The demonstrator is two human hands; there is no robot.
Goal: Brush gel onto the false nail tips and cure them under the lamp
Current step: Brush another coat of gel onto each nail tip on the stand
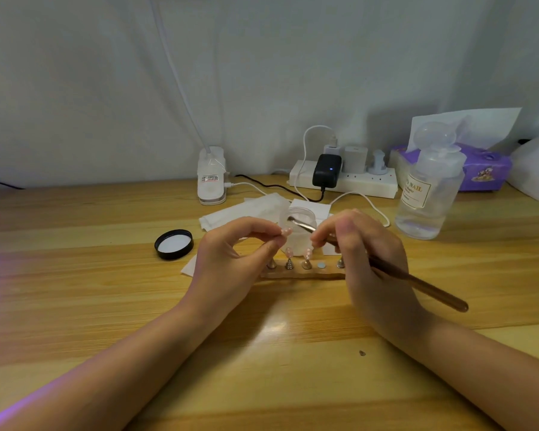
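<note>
Wooden desk, left hand seemingly pinching nail tip, right hand gripping brush

Nail tips, brush, gel jar and lamp all out on the desk

One pink nail tip is up in the air, pinched between fingertips just at 9 o'clock of the open clear gel jar. Two more pink tips stand upright on little metal pegs on the wooden stand, right at 6 o'clock of the jar. The brush has a brown handle slanting down toward 4 o'clock, with its bristle end over the jar's mouth. The white clip lamp sits way back at 11 o'clock.
</note>
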